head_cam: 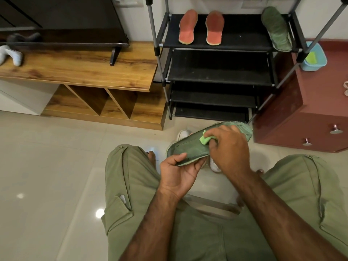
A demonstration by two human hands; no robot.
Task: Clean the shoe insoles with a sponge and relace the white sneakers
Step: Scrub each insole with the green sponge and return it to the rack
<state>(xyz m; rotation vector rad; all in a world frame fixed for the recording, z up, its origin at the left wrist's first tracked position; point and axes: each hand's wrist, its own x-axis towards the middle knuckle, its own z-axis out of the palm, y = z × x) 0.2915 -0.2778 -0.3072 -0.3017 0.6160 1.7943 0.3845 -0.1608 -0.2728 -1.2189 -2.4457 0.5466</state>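
The left hand (178, 172) curls under one end of a dark green fabric insole (190, 149), thumb on top. The right hand (229, 147) pinches a bright green sponge (204, 139) against its stitched surface. White sneakers (183, 133) sit partly hidden on the tiled floor (47, 166) beneath. 2 orange insoles (188, 27) lie on the black rack (226, 76).

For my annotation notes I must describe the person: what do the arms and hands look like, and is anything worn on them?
The left forearm and the right forearm are bare and hairy, with no sleeve in view. The left hand and the right hand wear no gloves; no watch, ring or bracelet shows.
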